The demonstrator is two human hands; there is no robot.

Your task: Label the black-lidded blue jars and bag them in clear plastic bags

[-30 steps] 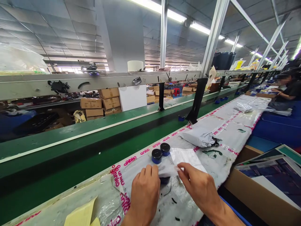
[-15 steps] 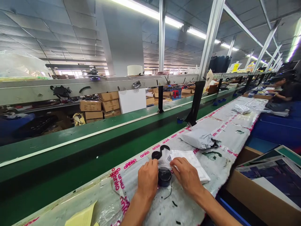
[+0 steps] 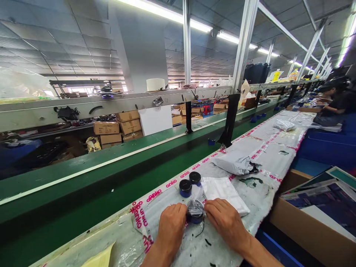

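My left hand [image 3: 171, 228] and right hand [image 3: 226, 220]: clamped on a plastic-wrapped jar [image 3: 195, 211]. Just beyond, two lidded jars [image 3: 185, 188]; rightward, a white bag [image 3: 222, 191].

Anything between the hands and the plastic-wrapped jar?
Nothing visible. The left hand and right hand touch the plastic-wrapped jar from either side; the two blue jars stand beyond it, apart from both hands.

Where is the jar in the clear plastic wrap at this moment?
The wrapped jar is low and central in the head view, between the left hand and the right hand, just nearer the camera than two black-lidded blue jars.
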